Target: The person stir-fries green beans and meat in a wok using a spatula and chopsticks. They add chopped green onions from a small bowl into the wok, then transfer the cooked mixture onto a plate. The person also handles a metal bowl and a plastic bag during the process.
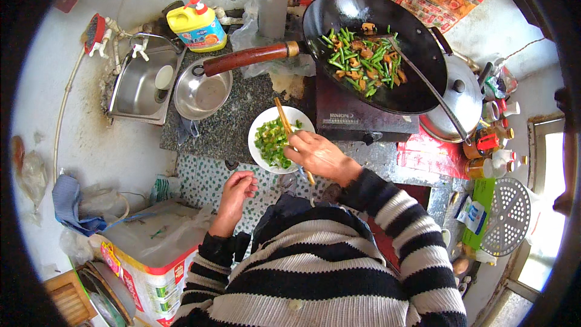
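Observation:
My right hand is shut on a pair of wooden chopsticks, which cross the right part of a white plate. Chopped green vegetable lies across the plate. The plate is at the counter's front edge; whether it rests there or is held up, I cannot tell. Below and left of it my left hand hangs with nothing in it, fingers loosely bent. Up and to the right, a black wok sits over the stove, holding cut green beans and browned mushroom slices. A metal spatula leans in it.
The wok's wooden handle reaches left over a steel bowl. A steel sink and a yellow detergent jug are farther left. Right of the stove are a domed metal lid and several seasoning bottles.

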`<state>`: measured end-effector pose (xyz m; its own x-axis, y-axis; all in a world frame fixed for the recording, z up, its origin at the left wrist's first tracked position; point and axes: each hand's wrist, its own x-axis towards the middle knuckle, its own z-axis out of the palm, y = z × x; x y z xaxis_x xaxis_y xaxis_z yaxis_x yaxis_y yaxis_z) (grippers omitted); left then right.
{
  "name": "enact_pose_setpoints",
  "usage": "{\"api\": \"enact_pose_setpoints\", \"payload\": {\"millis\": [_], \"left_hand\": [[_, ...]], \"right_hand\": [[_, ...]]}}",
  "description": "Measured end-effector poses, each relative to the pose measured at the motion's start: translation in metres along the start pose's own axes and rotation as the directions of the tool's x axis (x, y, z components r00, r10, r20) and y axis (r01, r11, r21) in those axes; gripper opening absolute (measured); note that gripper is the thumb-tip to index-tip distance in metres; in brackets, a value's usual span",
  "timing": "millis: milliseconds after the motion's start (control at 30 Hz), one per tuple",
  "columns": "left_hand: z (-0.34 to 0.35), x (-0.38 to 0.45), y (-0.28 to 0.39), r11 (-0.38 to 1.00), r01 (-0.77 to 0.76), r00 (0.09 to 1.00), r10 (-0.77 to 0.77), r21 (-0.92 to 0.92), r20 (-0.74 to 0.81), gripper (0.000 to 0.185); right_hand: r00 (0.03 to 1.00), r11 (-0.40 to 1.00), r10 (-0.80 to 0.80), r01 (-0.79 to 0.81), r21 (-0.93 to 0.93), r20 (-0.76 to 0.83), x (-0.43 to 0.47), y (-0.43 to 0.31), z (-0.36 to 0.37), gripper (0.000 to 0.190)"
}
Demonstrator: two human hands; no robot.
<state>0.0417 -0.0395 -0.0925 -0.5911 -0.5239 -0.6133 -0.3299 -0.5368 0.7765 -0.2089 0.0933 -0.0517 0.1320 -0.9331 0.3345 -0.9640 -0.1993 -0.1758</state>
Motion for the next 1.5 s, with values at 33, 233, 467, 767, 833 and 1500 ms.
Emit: {"api": "enact_pose_setpoints", "payload": {"millis": [33, 233, 467, 767, 833, 1500], "left_hand": [[0.002, -0.001, 0.004, 1.0, -0.001, 1.0, 0.001, 0.015, -0.008, 0.021], [-0.005, 0.007, -0.006, 0.998, 0.056, 0.997, -0.055, 0.014, -0.055, 0.023], [0.015, 0.03, -0.01, 0.939, 0.249, 0.964, -0.216, -0.239, 0.155, 0.025], [0.003, 0.056, -0.006, 0.923, 0.148, 0.987, -0.115, -0.355, 0.112, 0.019], [0.007, 0.052, 0.002, 0.933, 0.146, 0.989, -0.127, -0.329, 0.077, 0.022], [-0.053, -0.042, -0.096, 0.983, 0.179, 0.973, -0.184, -0.051, -0.139, 0.023]], "right_hand": [[1.0, 0.999, -0.015, 0.015, -0.05, 0.005, 0.002, 0.004, 0.018, 0.02], [0.999, 0.994, 0.029, -0.026, -0.106, 0.029, -0.004, 0.008, 0.063, 0.013], [0.993, 0.985, 0.12, -0.119, -0.121, -0.002, -0.016, 0.01, 0.062, 0.017], [0.854, 0.75, 0.349, -0.501, -0.432, -0.385, -0.04, 0.005, -0.165, 0.039], [0.685, 0.445, 0.626, -0.706, -0.551, -0.373, -0.074, 0.03, -0.195, 0.052], [0.115, 0.236, 0.922, -0.923, -0.303, 0.369, -0.091, 0.179, -0.384, 0.014]]}}
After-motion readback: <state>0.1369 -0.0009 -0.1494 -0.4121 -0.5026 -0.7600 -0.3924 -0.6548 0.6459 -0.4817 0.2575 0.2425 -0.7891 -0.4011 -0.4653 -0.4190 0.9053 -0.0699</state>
